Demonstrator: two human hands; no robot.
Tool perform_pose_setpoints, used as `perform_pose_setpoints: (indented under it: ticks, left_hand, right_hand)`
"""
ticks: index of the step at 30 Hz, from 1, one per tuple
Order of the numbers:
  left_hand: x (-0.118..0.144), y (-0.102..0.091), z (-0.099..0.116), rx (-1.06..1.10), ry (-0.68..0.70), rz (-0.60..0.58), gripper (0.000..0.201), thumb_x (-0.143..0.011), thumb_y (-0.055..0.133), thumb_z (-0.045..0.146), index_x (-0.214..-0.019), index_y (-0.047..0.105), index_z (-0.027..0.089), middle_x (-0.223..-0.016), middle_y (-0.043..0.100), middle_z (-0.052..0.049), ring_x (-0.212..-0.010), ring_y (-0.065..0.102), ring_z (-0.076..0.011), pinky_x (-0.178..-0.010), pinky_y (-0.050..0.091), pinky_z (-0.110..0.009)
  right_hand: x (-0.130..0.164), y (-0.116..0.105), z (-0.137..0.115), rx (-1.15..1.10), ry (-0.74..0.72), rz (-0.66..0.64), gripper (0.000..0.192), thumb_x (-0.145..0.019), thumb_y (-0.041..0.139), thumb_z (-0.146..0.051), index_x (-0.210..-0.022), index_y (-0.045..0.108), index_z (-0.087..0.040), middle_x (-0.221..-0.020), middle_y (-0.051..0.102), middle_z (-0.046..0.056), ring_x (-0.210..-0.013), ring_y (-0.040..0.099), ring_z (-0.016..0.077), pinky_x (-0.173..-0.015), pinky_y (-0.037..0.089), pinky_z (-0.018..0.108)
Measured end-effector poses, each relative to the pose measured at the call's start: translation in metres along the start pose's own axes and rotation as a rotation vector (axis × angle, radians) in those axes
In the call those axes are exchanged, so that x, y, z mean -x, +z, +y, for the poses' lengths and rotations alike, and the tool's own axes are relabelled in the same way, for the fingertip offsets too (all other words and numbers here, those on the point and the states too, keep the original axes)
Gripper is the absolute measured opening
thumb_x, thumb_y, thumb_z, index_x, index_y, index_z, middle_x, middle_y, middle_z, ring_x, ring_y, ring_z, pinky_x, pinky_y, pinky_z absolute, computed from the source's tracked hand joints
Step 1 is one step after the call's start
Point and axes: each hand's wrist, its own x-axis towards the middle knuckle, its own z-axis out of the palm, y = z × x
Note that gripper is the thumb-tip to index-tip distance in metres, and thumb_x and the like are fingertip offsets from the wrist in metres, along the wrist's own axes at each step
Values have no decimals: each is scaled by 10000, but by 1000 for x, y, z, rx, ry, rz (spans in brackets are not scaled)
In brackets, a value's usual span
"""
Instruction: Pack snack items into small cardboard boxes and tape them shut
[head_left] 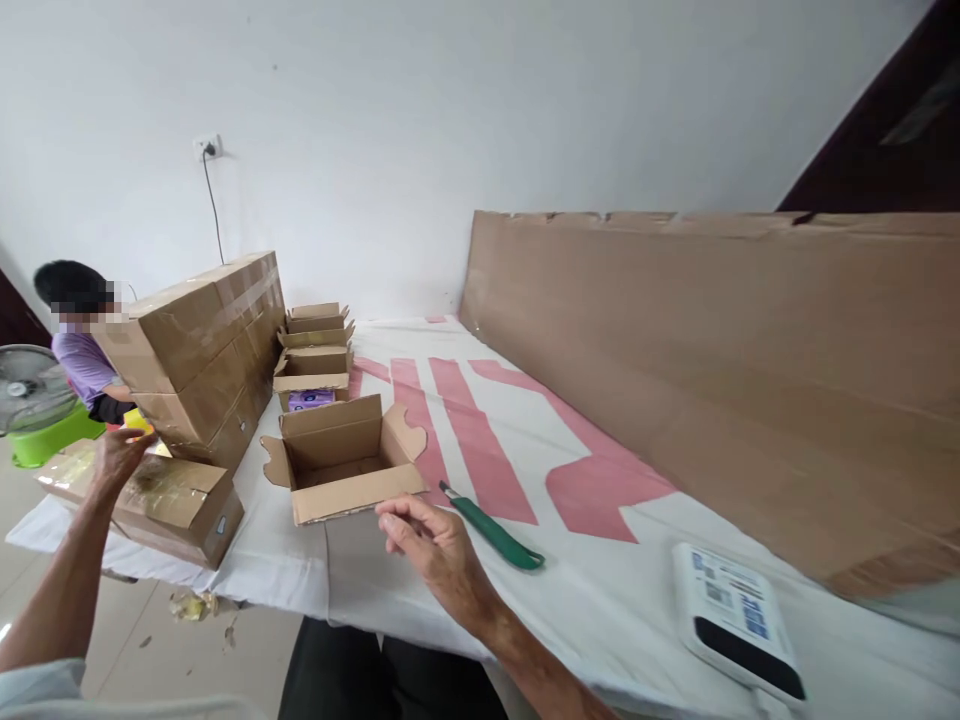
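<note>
My left hand (122,456) is over a taped carton (176,500) at the left table edge. Its fingers are drawn together; what they hold, if anything, is too small to make out. A bright yellow item (138,421) shows just behind the fingertips. My right hand (442,550) hovers at the front flap of an open cardboard box (352,490), fingers loosely bent and holding nothing visible. The box's flaps stand spread and its inside looks bare. Just right of that hand lies a green-handled utility knife (495,530).
Stacked taped cartons (202,340) rise at left, beside a person in a purple shirt (81,358) and a fan (30,388). Behind the near box, several open boxes (311,365) stand in a row, with purple packs (311,399). A cardboard sheet (675,380) and white device (739,620) are at right.
</note>
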Motion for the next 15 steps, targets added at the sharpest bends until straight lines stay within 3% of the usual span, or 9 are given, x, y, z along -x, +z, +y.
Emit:
perform_pose_setpoints:
  ticks: [3,5,8,10,12,15]
  left_hand:
    - [32,-7,19,-37,67,217,202,-713,687,373,-819,728,206,-873,708,-43,-788,660,-262,-726,561,-384]
    - [66,-1,42,5,294,317,215,-777,656,377,-887,749,218,-1037,722,-68,-867,687,-265,-795,596,-415]
    - [127,26,86,105,712,50,238,-924,610,404,-904,776,235,-1045,744,-76,-992,715,-258,-889,613,-399]
    - [160,53,111,98,875,-164,289,-999,572,413,-944,799,244,-1154,755,-94,-1088,719,-261,-1004,592,-423]
    - [180,80,123,-15,935,-278,294,-1003,600,450,-1034,811,247,-1284,739,-120,-1253,669,-323,-1077,556,-495]
    - [189,109,113,-197,877,-347,527,-890,746,571,-1267,757,203,-1428,668,-201,-1363,593,-433,-1062,544,-595]
  right_hand:
    - [-22,-28,19,206,-186,254,323,-924,641,-493,-1044,738,-210,-995,728,95,-938,687,253,-828,580,374]
    - [-48,-40,32,327,-264,379,443,-882,663,-505,-1190,700,-189,-1170,712,153,-1091,670,306,-939,565,446]
    - [-90,-42,47,384,-170,407,717,-813,700,-516,-1407,585,-131,-1314,685,228,-1160,668,345,-952,562,475]
    - [-110,-35,52,420,-48,332,688,-809,700,-466,-1399,596,-128,-1263,727,215,-1110,703,336,-906,569,435]
    - [-116,-28,54,475,31,254,474,-830,661,-391,-1235,700,-148,-1086,785,170,-1000,738,326,-842,564,394]
    - [-103,-23,58,522,54,206,260,-879,568,-331,-970,755,-177,-851,782,130,-835,746,310,-774,549,376]
